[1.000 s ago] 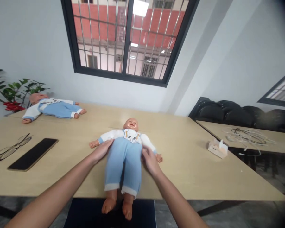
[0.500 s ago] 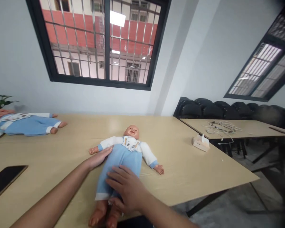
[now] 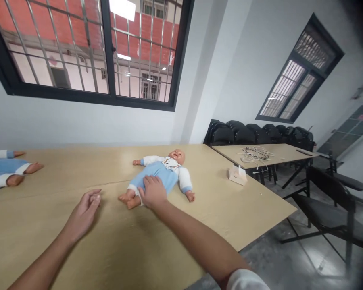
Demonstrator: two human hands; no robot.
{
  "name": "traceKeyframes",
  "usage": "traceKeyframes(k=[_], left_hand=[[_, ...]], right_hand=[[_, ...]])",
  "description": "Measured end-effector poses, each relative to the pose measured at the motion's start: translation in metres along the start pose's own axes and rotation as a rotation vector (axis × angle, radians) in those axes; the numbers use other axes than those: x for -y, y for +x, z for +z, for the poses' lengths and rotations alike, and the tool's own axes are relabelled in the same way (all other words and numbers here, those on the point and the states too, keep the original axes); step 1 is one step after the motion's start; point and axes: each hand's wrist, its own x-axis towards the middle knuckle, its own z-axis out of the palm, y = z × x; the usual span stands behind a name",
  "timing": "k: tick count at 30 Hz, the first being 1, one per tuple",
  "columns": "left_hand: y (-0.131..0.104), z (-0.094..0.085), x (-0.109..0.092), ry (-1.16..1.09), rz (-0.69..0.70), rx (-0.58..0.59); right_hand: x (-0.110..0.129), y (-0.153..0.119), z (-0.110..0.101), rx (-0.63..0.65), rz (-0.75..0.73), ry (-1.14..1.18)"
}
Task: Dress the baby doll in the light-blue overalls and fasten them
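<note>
A baby doll (image 3: 161, 171) in a light blue outfit with white sleeves lies on its back on the table, head toward the wall. On its front is a white bib with an animal face. My right hand (image 3: 153, 191) lies over the doll's lower body and leg, fingers spread, not wrapped round it. Left of the doll's feet, my left hand (image 3: 86, 211) is off the doll, its fingers loosely bent with nothing in them. Whether that hand touches the tabletop I cannot tell.
Another doll's legs (image 3: 9, 171) show at the left edge. On the wooden table (image 3: 224, 217) stands a tissue box (image 3: 237, 175). A second table holds tangled cables (image 3: 255, 155). Stacked black chairs (image 3: 226, 133) line the wall, and one folding chair (image 3: 332, 193) stands at right.
The doll has shifted farther from me and turned, its feet now pointing left. My left hand has come off its side and moved left. The view has swung right; the phone-like dark object left view.
</note>
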Motion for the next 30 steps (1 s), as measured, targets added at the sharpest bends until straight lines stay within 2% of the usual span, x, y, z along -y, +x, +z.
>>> traceKeyframes(k=[7,13,16,19,21,23,26,30], left_hand=[[-0.011,0.016,0.007,0.066,0.068,0.315],[-0.012,0.019,-0.004,0.224,0.178,0.59],[-0.009,0.02,-0.008,0.286,0.182,0.608],[-0.008,0.021,-0.01,0.29,0.16,0.601],[-0.009,0.022,-0.011,0.286,0.147,0.591],[-0.009,0.023,-0.013,0.29,0.135,0.571],[-0.009,0.024,-0.014,0.302,0.121,0.536],[-0.009,0.024,-0.012,0.287,0.136,0.507]], right_hand=[[-0.106,0.087,0.01,0.03,0.216,-0.12],[-0.193,0.135,0.017,0.071,0.351,-0.166],[-0.23,0.15,0.014,0.08,0.427,-0.186],[-0.251,0.157,0.008,0.069,0.483,-0.197],[-0.249,0.157,0.005,0.041,0.474,-0.195],[-0.233,0.15,0.007,0.008,0.414,-0.178],[-0.189,0.126,0.016,-0.017,0.247,-0.132],[-0.127,0.079,0.033,0.019,0.027,0.007]])
